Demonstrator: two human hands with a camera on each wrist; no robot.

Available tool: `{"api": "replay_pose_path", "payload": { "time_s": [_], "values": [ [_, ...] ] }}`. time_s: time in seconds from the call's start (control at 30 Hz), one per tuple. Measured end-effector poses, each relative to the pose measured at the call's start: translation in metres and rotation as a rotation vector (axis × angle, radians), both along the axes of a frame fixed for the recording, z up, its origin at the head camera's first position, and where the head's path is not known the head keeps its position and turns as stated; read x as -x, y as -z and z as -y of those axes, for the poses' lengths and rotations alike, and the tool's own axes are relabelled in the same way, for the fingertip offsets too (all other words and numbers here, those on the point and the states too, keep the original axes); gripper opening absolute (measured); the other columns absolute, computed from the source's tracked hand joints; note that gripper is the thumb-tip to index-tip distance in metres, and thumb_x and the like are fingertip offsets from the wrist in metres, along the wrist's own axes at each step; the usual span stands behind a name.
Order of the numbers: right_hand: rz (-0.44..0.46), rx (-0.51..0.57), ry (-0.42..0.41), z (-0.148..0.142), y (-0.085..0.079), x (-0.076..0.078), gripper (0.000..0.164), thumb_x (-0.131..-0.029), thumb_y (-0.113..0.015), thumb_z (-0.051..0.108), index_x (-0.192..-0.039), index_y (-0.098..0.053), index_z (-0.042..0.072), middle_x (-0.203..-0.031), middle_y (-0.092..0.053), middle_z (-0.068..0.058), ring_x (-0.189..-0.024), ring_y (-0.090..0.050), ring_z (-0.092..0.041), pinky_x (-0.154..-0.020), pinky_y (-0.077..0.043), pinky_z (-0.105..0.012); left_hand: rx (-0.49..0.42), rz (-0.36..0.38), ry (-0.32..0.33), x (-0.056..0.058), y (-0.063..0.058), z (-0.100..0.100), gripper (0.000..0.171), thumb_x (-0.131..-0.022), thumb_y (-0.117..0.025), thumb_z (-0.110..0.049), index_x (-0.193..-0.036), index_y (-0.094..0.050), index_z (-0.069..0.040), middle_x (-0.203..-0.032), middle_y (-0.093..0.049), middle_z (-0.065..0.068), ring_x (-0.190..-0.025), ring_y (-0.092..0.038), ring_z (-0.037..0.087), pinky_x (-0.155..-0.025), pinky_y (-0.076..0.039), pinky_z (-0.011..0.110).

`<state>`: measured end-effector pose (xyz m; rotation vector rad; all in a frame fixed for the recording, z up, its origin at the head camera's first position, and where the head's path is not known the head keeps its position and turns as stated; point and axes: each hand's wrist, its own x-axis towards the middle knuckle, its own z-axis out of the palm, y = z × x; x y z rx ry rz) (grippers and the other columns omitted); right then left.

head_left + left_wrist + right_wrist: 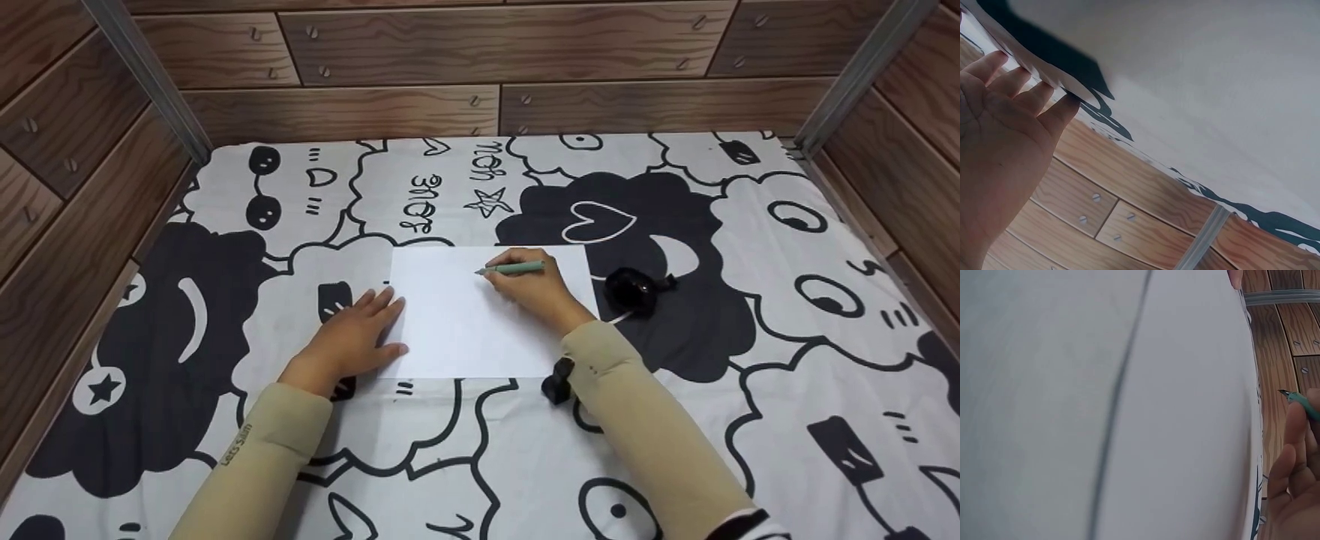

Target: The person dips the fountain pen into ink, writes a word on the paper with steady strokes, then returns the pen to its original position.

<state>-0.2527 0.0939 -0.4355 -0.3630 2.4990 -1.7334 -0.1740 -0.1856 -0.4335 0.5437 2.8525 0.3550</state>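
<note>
Right hand (534, 289): you are pinching a green pen (523, 267) over the paper (450, 322), which is lying on patterned cloth (540, 457). Left hand (346, 339): you are resting extended fingers at its left edge, gripping nothing. Possible faults: light pressure letting it skid; yielding cloth inviting punctures.

1 pen (529, 266), 1 ppr sht (457, 322)

Head view w/ soft light, v. bright paper (450, 322) — wrist pics dimmer, hazy
</note>
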Motion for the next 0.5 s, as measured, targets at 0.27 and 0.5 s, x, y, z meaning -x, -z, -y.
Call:
{"api": "replay_pose_path", "payload": {
  "time_s": [0.27, 0.5],
  "values": [
    [0.022, -0.111, -0.018, -0.0029, 0.0039, 0.0015, 0.009, -0.082, -0.073, 0.014, -0.089, -0.075, 0.008, -0.063, -0.064, -0.001, -0.052, -0.054, -0.010, -0.047, -0.043, -0.021, 0.008, 0.003, -0.006, -0.0004, -0.0013, -0.0012, 0.071, -0.092, -0.060, -0.042, -0.149, -0.033, -0.009, -0.155, -0.023, 0.013, -0.141, -0.016, 0.037, -0.108, -0.024, 0.056],
    [0.061, -0.092, -0.023, -0.0030, 0.0046, 0.0010, 0.013, -0.081, -0.074, 0.013, -0.091, -0.074, 0.004, -0.064, -0.065, -0.001, -0.055, -0.054, -0.010, -0.049, -0.044, -0.022, 0.019, 0.006, 0.003, 0.0000, -0.0006, -0.0009, 0.071, -0.093, -0.059, -0.043, -0.149, -0.032, -0.009, -0.155, -0.022, 0.013, -0.141, -0.016, 0.036, -0.109, -0.024, 0.055]
  ]
}}
